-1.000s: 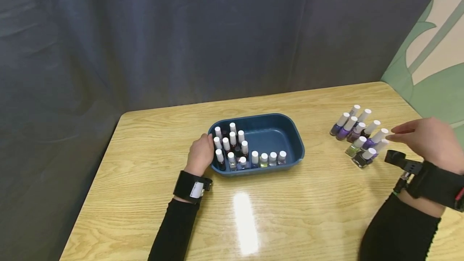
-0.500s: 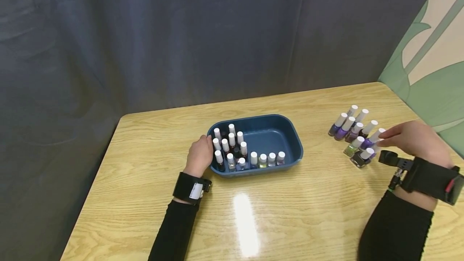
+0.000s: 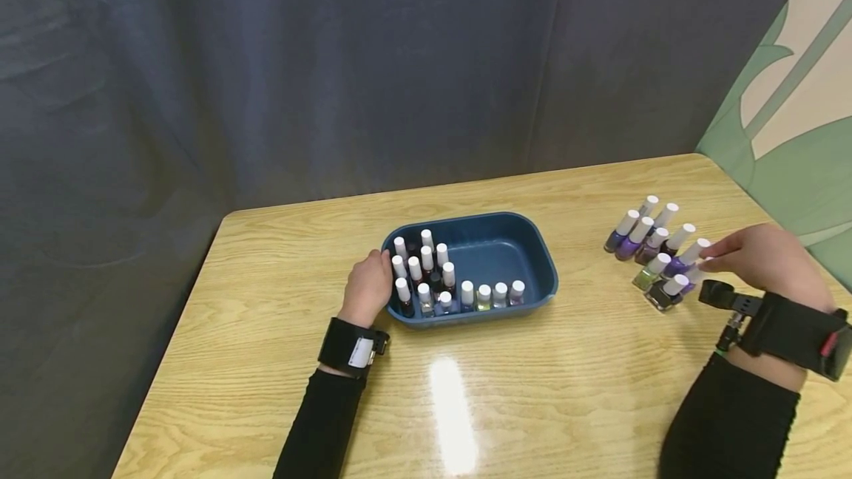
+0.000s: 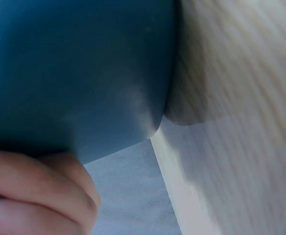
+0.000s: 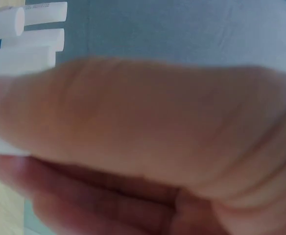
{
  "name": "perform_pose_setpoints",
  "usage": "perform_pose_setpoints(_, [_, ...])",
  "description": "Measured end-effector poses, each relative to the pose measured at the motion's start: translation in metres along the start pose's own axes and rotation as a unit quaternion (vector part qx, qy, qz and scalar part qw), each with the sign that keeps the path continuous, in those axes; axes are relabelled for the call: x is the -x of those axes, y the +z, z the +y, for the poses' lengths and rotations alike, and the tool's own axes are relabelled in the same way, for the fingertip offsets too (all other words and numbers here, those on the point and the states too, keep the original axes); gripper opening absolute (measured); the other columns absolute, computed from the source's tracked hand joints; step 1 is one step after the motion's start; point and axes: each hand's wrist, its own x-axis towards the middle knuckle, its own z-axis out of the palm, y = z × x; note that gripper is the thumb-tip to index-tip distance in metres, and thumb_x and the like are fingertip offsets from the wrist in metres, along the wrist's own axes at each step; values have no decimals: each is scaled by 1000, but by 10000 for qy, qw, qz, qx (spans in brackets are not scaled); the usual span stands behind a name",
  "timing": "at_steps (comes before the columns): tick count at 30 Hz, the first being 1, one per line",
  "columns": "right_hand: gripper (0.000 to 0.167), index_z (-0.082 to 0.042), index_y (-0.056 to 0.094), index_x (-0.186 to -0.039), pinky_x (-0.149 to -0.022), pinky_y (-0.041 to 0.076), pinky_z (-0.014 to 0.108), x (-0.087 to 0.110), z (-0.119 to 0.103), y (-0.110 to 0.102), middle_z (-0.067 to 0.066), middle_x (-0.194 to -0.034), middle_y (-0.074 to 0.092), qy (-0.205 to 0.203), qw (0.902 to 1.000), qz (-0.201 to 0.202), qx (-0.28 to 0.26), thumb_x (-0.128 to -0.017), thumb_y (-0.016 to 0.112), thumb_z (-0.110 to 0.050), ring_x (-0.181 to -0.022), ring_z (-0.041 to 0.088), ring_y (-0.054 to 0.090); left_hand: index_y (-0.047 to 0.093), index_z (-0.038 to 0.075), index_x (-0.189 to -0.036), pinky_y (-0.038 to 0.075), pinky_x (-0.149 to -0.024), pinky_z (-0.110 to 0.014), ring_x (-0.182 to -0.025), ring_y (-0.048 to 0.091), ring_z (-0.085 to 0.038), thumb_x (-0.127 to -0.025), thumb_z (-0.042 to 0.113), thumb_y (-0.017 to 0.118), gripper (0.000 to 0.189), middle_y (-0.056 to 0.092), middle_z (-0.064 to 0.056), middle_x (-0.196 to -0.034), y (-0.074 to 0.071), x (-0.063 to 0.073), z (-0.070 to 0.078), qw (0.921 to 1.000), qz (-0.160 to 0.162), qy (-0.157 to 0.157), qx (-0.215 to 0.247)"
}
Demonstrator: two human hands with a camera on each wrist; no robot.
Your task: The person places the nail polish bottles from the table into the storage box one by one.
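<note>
My left hand [image 3: 367, 287] grips the left end of a dark blue plastic tray [image 3: 495, 253]. In the left wrist view its fingers [image 4: 40, 196] are bent against the tray's outer wall [image 4: 94, 88]. Inside the tray, white-capped nail polish bottles [image 3: 427, 257] fill the left end, and a row runs along the near wall. At the right, my right hand [image 3: 775, 261] pinches the white cap of a purple nail polish bottle [image 3: 689, 283] at the edge of a cluster. In the right wrist view the thumb [image 5: 133, 112] lies across that cap [image 5: 1, 144].
Several more nail polish bottles stand close together beside the right hand, among them a green one [image 3: 646, 276], a black one [image 3: 660, 294] and a purple one [image 3: 628, 246]. A dark curtain [image 3: 399, 72] hangs behind the wooden table [image 3: 279, 279]; a patterned green panel [image 3: 805, 161] borders its right side.
My right hand has moved slightly left and down onto the bottle's cap, its fingers closing there. The left hand has stayed on the tray.
</note>
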Motion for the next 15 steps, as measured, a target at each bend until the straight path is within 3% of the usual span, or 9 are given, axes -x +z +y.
perform_pose_setpoints(4, [31, 10, 66, -90, -53, 40, 29, 2, 1, 0, 30, -91, 64, -224, 9995, 219, 71, -79, 67, -19, -76, 37, 57, 57, -6, -97, 47, -58, -40, -75, 63, -33, -101, 25, 29, 42, 63, -22, -81, 0, 0, 0, 10000, -11, -12, -2])
perform_pose_setpoints(9, [30, 12, 65, -90, -51, 38, 29, 2, 10, -1, 28, -81, 65, -416, 9980, 335, 330, -83, 65, -17, -63, 24, 54, 57, -6, -97, 47, -58, -40, -74, 63, -32, -101, 25, 30, 41, 63, -22, -81, 0, 1, 0, 10000, -15, -5, -2])
perform_pose_setpoints(11, [36, 8, 68, -89, -51, 37, 30, -4, 26, 3, 28, -78, 64, -416, 9967, 574, 398, -87, 62, -27, -58, 20, 49, 57, -6, -97, 48, -59, -40, -75, 63, -33, -101, 25, 29, 41, 63, -22, -81, 0, 1, 0, 10000, -6, 13, -6])
perform_pose_setpoints(13, [43, -11, 71, -80, -47, 34, 30, -10, 46, 11, 15, -68, 63, -366, 9936, 1005, 358, -88, 53, -49, -52, 14, 42, 57, -6, -97, 48, -59, -40, -75, 64, -32, -101, 25, 29, 42, 63, -22, -81, 0, 0, 0, 10000, -7, 28, 5])
perform_pose_setpoints(15, [42, -12, 70, -85, -46, 31, 31, -9, 50, 13, 15, -66, 59, -245, 9914, 1277, 163, -90, 50, -48, -50, 15, 39, 57, -6, -97, 48, -58, -40, -74, 63, -32, -101, 25, 30, 41, 63, -21, -81, 0, 1, 0, 10000, -4, 36, 10])
